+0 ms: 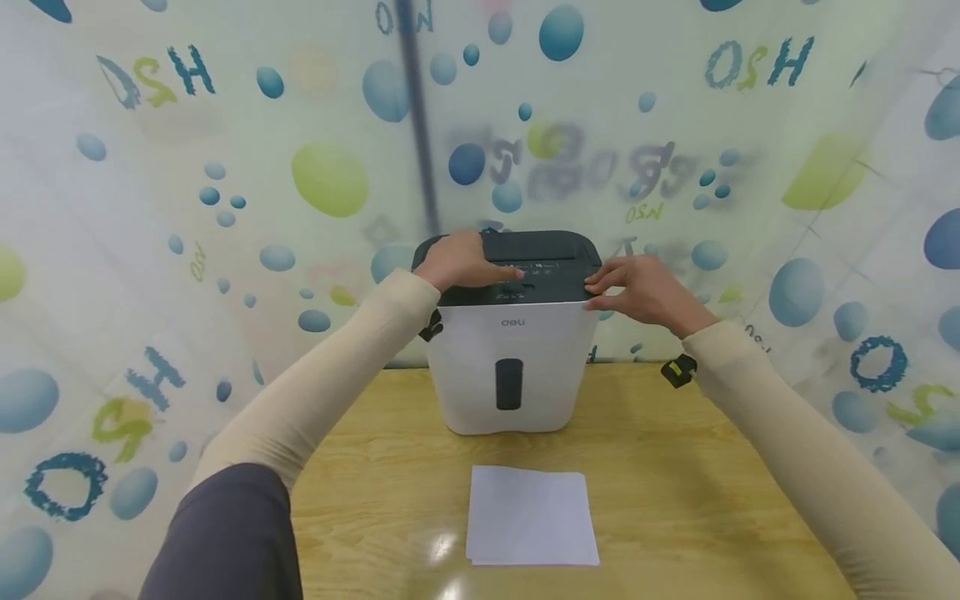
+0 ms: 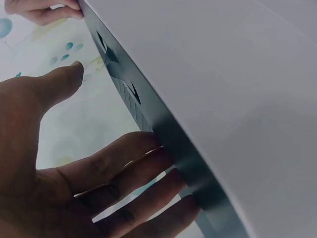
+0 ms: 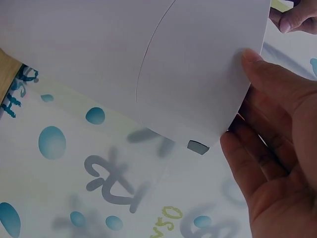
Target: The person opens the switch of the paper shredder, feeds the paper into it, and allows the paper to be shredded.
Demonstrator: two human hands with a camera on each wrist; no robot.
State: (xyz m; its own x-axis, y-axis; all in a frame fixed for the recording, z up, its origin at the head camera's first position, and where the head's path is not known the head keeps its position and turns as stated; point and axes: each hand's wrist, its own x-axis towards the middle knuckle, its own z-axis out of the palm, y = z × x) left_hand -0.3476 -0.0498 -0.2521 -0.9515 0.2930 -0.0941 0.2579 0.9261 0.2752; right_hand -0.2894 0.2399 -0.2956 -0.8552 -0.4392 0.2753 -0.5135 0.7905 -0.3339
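Observation:
A white paper shredder (image 1: 468, 367) with a dark grey top (image 1: 536, 246) and a dark window in its front stands upright on the table. On the left part of its top lies my left hand (image 1: 463, 260), thumb stretched toward the middle. The left wrist view shows the fingers (image 2: 148, 153) of that hand touching the dark top, with the thumb apart from it. At the upper right corner my right hand (image 1: 641, 287) grips the shredder's edge. Its thumb (image 3: 255, 59) presses the white side and its other fingers reach over the top, partly hidden.
A small stack of white paper (image 1: 532, 517) lies on the wooden table (image 1: 660, 475) in front of the shredder. Close behind the shredder hangs a patterned curtain (image 1: 330, 179) with blue and green dots, which also runs along both sides.

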